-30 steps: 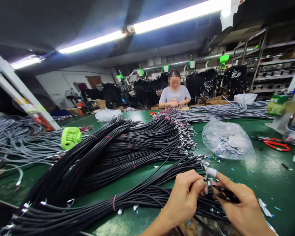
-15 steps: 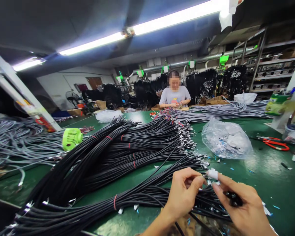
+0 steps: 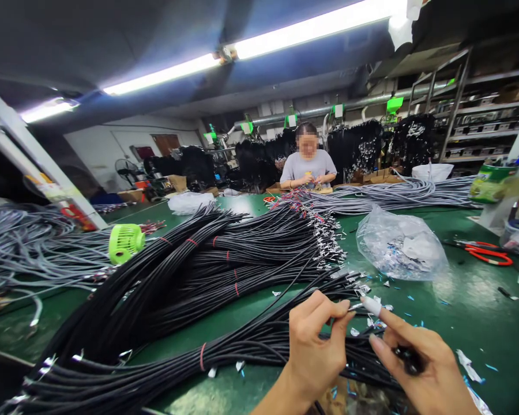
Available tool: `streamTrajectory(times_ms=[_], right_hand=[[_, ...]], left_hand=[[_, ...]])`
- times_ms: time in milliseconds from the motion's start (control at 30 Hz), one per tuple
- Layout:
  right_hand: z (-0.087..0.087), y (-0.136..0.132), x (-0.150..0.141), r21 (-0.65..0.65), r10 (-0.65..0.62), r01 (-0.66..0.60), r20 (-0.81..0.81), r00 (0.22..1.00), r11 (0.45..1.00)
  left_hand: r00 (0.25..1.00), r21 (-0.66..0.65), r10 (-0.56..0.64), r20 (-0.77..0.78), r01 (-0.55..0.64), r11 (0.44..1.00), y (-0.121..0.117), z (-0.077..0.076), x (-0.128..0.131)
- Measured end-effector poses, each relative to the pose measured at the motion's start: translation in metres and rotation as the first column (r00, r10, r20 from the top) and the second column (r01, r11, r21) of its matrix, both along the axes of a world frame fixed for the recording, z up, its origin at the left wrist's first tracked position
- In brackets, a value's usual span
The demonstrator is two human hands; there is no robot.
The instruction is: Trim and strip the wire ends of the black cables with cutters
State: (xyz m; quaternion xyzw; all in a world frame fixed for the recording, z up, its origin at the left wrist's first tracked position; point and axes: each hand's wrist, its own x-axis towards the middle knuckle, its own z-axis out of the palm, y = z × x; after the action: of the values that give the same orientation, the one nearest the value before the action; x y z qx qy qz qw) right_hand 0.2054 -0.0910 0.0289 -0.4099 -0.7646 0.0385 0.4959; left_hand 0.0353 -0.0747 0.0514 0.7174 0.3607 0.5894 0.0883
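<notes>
My left hand [image 3: 315, 337] is closed in a pinch on a black cable, whose pale stripped end [image 3: 357, 306] sticks out to the right between thumb and forefinger. Close by on the right, my right hand [image 3: 435, 363] has white tape [image 3: 371, 305] around its index fingertip, near that cable end. Its thumb and index finger are apart, while the curled fingers keep a shiny black object [image 3: 410, 358] in the palm, most of it hidden. Below both hands runs a bundle of black cables [image 3: 259, 340] tied with a red band [image 3: 203, 356].
More tied black cables [image 3: 259, 259] cover the table's middle. A clear plastic bag of scraps [image 3: 402, 245] and red-handled scissors [image 3: 488, 252] lie to the right. A green fan [image 3: 127, 244] stands left beside grey cables [image 3: 60, 248]. A person [image 3: 308, 164] sits opposite.
My left hand has shifted slightly left, and more of the pale cable end shows. My right thumb and index finger have moved further apart. The person opposite has moved their hands.
</notes>
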Motion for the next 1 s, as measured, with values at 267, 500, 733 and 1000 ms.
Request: streamTrajectory(times_ms=[267,500,733,1000], right_hand=[[-0.002,-0.003,-0.001,-0.02,0.003,-0.004,-0.039,0.999,1.0],[-0.008,0.003,0.003,0.026,0.014,-0.012,-0.071,0.997,1.0],[-0.003,0.0,0.003,-0.073,-0.081,0.074,-0.1,0.992,0.995],[0.008,-0.003,0.002,-0.01,-0.023,0.023,-0.01,1.0,1.0]], left_hand=[[0.999,-0.015,0.003,-0.051,-0.004,1.0,-0.005,0.001,0.0],[0.991,-0.381,-0.081,0.106,0.115,0.917,-0.006,0.004,0.0],[0.958,-0.517,-0.22,0.185,0.286,0.807,0.001,0.007,-0.004],[0.968,-0.499,-0.135,0.213,0.227,0.836,0.002,0.005,-0.004]])
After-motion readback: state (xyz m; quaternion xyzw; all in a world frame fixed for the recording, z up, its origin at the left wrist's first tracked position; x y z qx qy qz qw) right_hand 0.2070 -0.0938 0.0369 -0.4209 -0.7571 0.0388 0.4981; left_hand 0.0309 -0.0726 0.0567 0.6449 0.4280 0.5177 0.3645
